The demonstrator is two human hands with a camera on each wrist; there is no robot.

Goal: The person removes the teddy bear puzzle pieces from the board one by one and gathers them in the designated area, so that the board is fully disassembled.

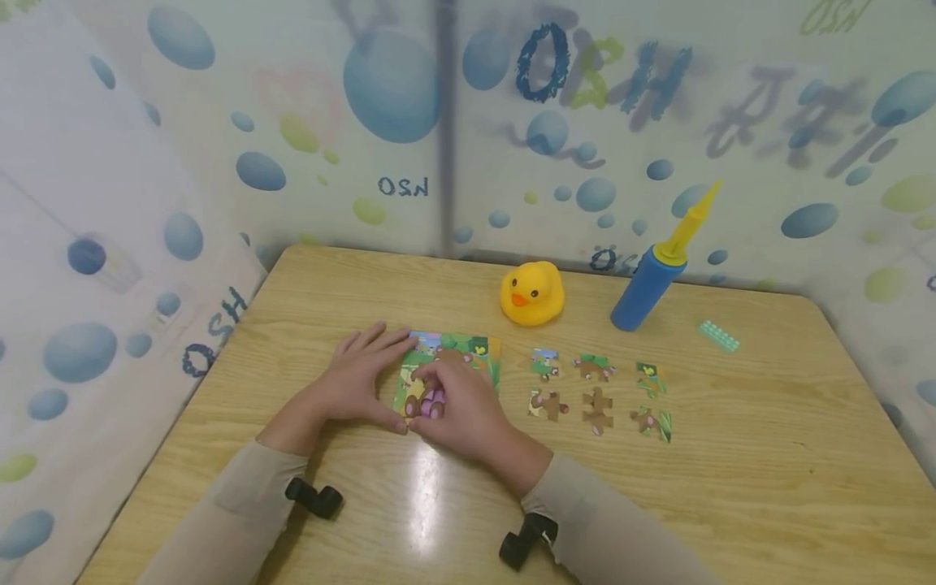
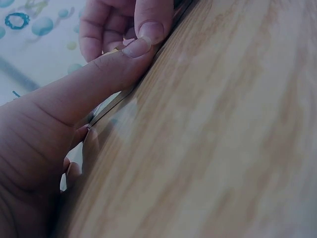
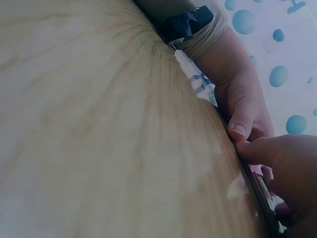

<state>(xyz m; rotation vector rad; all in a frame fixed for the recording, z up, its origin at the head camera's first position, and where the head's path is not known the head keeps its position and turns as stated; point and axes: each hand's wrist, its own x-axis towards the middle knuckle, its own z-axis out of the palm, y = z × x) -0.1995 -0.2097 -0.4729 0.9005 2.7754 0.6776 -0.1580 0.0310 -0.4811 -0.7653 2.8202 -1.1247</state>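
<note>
A jigsaw puzzle in a flat board (image 1: 491, 351), with a brown bear picture, lies left of centre on the table in the head view. My left hand (image 1: 358, 380) rests at its left side, fingers straight and spread, thumb at the lower left corner. Over the lower left part bends my right hand (image 1: 468, 406), its thumb and fingers curled about a puzzle piece (image 1: 413, 406) at that corner. The two thumb tips nearly meet in the wrist views. Right of the board lie several loose puzzle pieces (image 1: 598, 410) in two rows. My right hand hides the board's middle.
A yellow rubber duck (image 1: 532, 294) sits behind the board. Further right stands a blue hand pump (image 1: 643, 288) with a yellow nozzle. A mint-green toy brick (image 1: 719, 335) lies near the right side of the wooden table (image 1: 768, 455). Patterned curtains (image 1: 409, 203) border the back.
</note>
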